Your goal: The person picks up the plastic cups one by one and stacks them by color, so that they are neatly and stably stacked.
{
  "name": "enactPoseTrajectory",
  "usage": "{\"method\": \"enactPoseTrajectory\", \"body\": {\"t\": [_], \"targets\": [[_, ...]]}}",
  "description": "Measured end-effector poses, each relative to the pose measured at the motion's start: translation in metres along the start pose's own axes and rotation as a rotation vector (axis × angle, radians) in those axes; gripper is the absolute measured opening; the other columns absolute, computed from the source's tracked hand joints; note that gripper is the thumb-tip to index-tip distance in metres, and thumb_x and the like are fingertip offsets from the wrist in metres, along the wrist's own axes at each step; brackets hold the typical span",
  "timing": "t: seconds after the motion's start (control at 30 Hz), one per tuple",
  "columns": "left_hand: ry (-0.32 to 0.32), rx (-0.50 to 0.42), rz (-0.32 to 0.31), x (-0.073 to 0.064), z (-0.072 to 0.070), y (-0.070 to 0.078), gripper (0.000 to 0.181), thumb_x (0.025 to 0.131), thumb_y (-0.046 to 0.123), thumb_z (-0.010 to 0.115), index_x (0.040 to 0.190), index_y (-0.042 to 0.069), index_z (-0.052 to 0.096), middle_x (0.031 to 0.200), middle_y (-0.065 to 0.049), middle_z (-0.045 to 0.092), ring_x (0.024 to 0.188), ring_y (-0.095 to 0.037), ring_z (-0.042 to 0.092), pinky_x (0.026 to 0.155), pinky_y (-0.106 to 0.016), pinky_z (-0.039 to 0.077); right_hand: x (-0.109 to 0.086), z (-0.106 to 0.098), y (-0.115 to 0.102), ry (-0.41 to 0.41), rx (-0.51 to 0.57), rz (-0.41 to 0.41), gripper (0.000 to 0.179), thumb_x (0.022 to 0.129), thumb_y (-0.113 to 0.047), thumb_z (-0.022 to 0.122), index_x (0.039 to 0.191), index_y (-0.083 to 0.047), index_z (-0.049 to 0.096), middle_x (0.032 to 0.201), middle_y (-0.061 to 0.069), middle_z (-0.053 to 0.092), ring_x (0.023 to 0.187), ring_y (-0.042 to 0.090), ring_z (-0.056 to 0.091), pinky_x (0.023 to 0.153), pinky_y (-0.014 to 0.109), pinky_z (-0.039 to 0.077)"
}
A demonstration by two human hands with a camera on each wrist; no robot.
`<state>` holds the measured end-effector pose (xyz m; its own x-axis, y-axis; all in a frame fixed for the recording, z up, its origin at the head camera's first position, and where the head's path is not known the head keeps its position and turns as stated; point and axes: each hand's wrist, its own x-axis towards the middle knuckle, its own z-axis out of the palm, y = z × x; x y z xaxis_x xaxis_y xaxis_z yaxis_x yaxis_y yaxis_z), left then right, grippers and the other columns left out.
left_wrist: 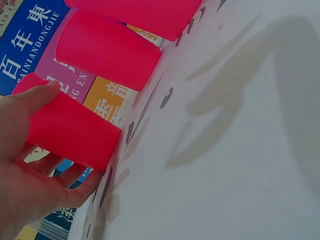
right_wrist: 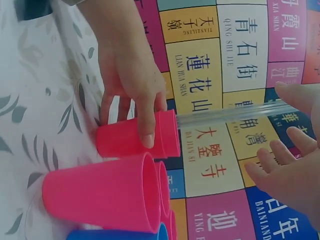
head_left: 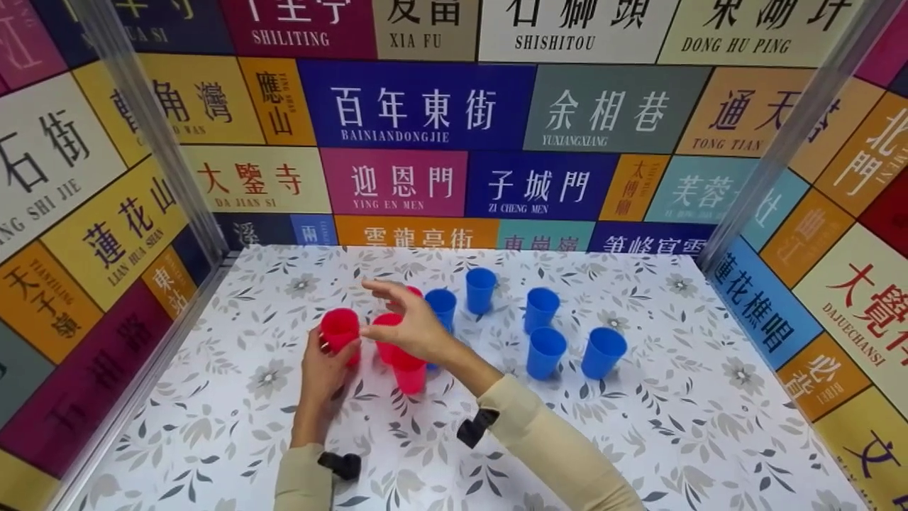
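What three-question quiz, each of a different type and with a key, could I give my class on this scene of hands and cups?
1. Multiple choice: what does the left hand hold?
a) nothing
b) a red cup
c) a blue cup

2. True or false: the right hand is gripping a cup.

3. Short answer: in the head view, does the blue cup farthest to the right stand mouth up or mouth down?

Key:
1. b
2. False: the right hand holds nothing.
3. Mouth up.
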<state>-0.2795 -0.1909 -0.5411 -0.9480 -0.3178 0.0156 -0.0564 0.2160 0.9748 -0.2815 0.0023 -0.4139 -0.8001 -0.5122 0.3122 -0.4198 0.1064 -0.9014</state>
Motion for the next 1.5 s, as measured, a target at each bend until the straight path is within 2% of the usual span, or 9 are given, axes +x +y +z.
{"method": "enactPoseTrajectory", "body": {"t": [0.27, 0.5, 0.63, 0.8, 1.03, 1.17, 1.37, 1.5], "targets": [[-0.002, -0.046, -0.015, 0.001, 0.001, 0.001, 0.071, 0.09, 0.018, 0.075, 0.148, 0.006, 0.036, 0.144, -0.023, 0.05, 0.132, -0.04, 0.052, 0.113, -0.05, 0.044, -0.023, -0.018, 0.001, 0.043, 0.006, -0.015, 0.066, 0.086, -0.013, 0.078, 0.146, -0.01, 0.051, 0.148, 0.008, 0.052, 0.139, 0.025, 0.049, 0.116, 0.044, 0.042], [0.002, -0.028, -0.058, 0.002, 0.002, 0.001, 0.071, 0.09, 0.018, 0.074, 0.149, 0.008, 0.035, 0.146, -0.021, 0.048, 0.133, -0.037, 0.049, 0.114, -0.05, 0.043, -0.043, -0.029, 0.008, 0.089, 0.054, -0.04, 0.064, 0.087, -0.017, 0.077, 0.145, -0.01, 0.051, 0.148, 0.01, 0.053, 0.141, 0.029, 0.046, 0.115, 0.046, 0.042], [0.004, -0.041, -0.038, 0.003, 0.001, -0.001, 0.07, 0.089, 0.016, 0.074, 0.148, 0.007, 0.037, 0.143, -0.022, 0.051, 0.129, -0.037, 0.052, 0.111, -0.049, 0.046, -0.05, -0.028, 0.015, 0.109, 0.092, -0.061, 0.066, 0.087, -0.019, 0.078, 0.145, -0.005, 0.05, 0.148, 0.013, 0.051, 0.141, 0.03, 0.046, 0.115, 0.052, 0.041], [-0.003, -0.06, -0.039, 0.003, 0.001, -0.003, 0.07, 0.09, 0.017, 0.073, 0.149, 0.009, 0.036, 0.145, -0.019, 0.05, 0.133, -0.035, 0.052, 0.113, -0.048, 0.045, -0.057, -0.024, 0.029, 0.138, 0.116, -0.067, 0.066, 0.088, -0.023, 0.078, 0.144, -0.002, 0.049, 0.148, 0.013, 0.052, 0.138, 0.031, 0.048, 0.113, 0.059, 0.039], [-0.008, -0.079, -0.057, 0.001, 0.002, -0.001, 0.069, 0.09, 0.017, 0.074, 0.148, 0.009, 0.037, 0.144, -0.019, 0.05, 0.132, -0.036, 0.052, 0.112, -0.047, 0.045, -0.063, -0.018, 0.05, 0.187, 0.141, -0.048, 0.064, 0.088, -0.019, 0.078, 0.143, -0.005, 0.051, 0.146, 0.013, 0.055, 0.136, 0.035, 0.049, 0.113, 0.052, 0.043], [-0.007, -0.085, -0.049, 0.001, 0.002, -0.002, 0.069, 0.09, 0.016, 0.074, 0.147, 0.008, 0.037, 0.143, -0.021, 0.05, 0.131, -0.037, 0.052, 0.112, -0.048, 0.045, -0.067, -0.017, 0.059, 0.213, 0.142, -0.035, 0.063, 0.087, -0.017, 0.078, 0.143, -0.005, 0.051, 0.144, 0.013, 0.056, 0.133, 0.034, 0.052, 0.112, 0.056, 0.043], [-0.012, -0.087, -0.046, 0.002, 0.002, -0.002, 0.07, 0.09, 0.016, 0.074, 0.148, 0.009, 0.037, 0.144, -0.021, 0.05, 0.131, -0.037, 0.052, 0.112, -0.048, 0.045, -0.069, -0.013, 0.063, 0.241, 0.135, -0.024, 0.062, 0.086, -0.016, 0.078, 0.141, -0.006, 0.052, 0.142, 0.015, 0.056, 0.131, 0.043, 0.051, 0.11, 0.055, 0.045], [-0.012, -0.091, -0.048, 0.002, 0.002, -0.001, 0.07, 0.09, 0.016, 0.074, 0.148, 0.009, 0.037, 0.144, -0.021, 0.05, 0.131, -0.037, 0.052, 0.112, -0.048, 0.045, -0.071, -0.011, 0.064, 0.254, 0.119, -0.011, 0.061, 0.086, -0.014, 0.079, 0.14, -0.002, 0.052, 0.141, 0.019, 0.055, 0.129, 0.043, 0.052, 0.108, 0.052, 0.047]]}}
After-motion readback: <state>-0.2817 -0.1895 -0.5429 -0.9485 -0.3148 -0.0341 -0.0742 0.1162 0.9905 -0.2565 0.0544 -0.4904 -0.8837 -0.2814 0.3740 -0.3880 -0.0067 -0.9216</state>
